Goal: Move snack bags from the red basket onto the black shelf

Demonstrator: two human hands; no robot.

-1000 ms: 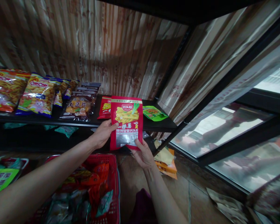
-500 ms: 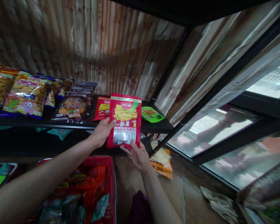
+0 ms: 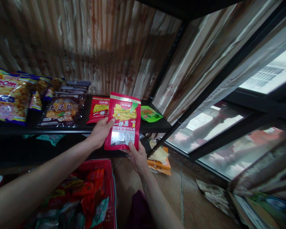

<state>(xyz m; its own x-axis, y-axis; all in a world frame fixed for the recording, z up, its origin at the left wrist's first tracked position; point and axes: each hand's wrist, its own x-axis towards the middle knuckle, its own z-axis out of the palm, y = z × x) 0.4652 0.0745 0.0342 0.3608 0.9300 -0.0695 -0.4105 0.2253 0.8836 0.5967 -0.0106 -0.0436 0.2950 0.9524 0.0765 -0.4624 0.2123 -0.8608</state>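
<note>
Both hands grip a red snack bag [image 3: 124, 122] with yellow snack sticks and a green onion printed on its front. It is held upright, facing me, in front of the shelf edge. My left hand [image 3: 102, 132] pinches its left edge, thumb on the front. At the bottom right corner, my right hand [image 3: 135, 156] is closed with the thumb on the front; its other fingers are behind the bag. A matching red bag [image 3: 98, 109] lies on the black shelf [image 3: 154, 127], partly covered by the held one. To the right lies a green packet [image 3: 151, 114].
Brown potato-chip bags [image 3: 62, 106] and blue-and-yellow snack bags [image 3: 9, 98] line the shelf on the left. Below stands a red basket [image 3: 113, 190] full of packets. Orange packaging [image 3: 163, 165] lies on the tiled floor beside a glass door [image 3: 207, 127].
The view has shifted, so the shelf and its bags appear farther left. Both hands keep hold of the red snack bag, which tilts slightly more.
</note>
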